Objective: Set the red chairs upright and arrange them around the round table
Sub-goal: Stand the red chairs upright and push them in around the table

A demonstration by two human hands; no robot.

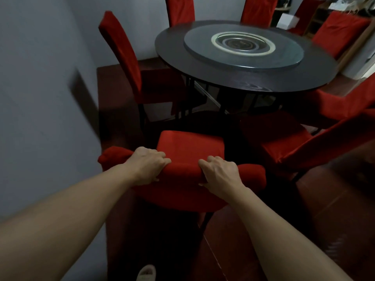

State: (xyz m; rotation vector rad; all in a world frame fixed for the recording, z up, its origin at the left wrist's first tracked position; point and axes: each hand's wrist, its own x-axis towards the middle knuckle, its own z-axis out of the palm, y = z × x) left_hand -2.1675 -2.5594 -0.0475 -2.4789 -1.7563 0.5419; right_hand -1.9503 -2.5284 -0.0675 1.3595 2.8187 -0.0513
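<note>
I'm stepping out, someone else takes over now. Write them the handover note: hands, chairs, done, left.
Left hand and right hand both grip the top of the near chair's backrest, seat facing the round table.
Done: the left chair and two far chairs stand upright at the table.
Left: push the held chair in; the chair to the right looks tilted, so check and set it upright. Chairs at the far right are blurred; verify them.
</note>
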